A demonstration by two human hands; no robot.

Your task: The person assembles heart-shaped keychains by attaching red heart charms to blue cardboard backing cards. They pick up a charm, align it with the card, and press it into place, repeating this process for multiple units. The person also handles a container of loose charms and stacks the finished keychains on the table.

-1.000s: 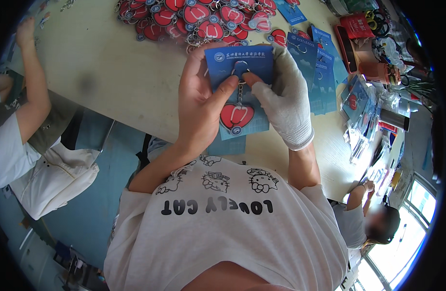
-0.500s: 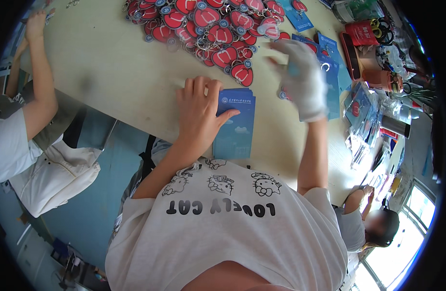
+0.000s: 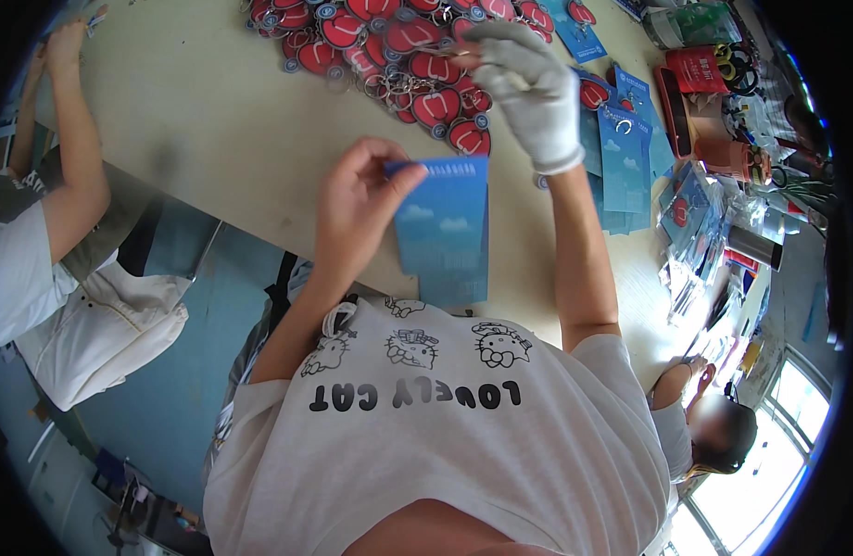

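Observation:
My left hand [image 3: 357, 199] pinches a blue card [image 3: 442, 218] by its top left corner, thumb in front. The card is tilted a little over more blue cards [image 3: 454, 289] stacked beneath it, in front of my chest. My right hand [image 3: 537, 97], in a white glove, reaches over the near right part of a heap of red keychains [image 3: 435, 108] with metal rings. Its bare fingertips are closed on a red keychain [image 3: 412, 37], which is smeared by motion.
Blue cards with red keychains on them [image 3: 623, 157] lie right of my right forearm. Beyond stand a red packet [image 3: 697, 69], scissors [image 3: 741, 69], a brown pot [image 3: 727, 162] and clear plastic bags [image 3: 690, 222]. Other people sit at the table's left and right.
My right hand has moved left and away from me to the keychain heap, its fingers closing on a keychain. My left hand has lifted the top card off the stack slightly.

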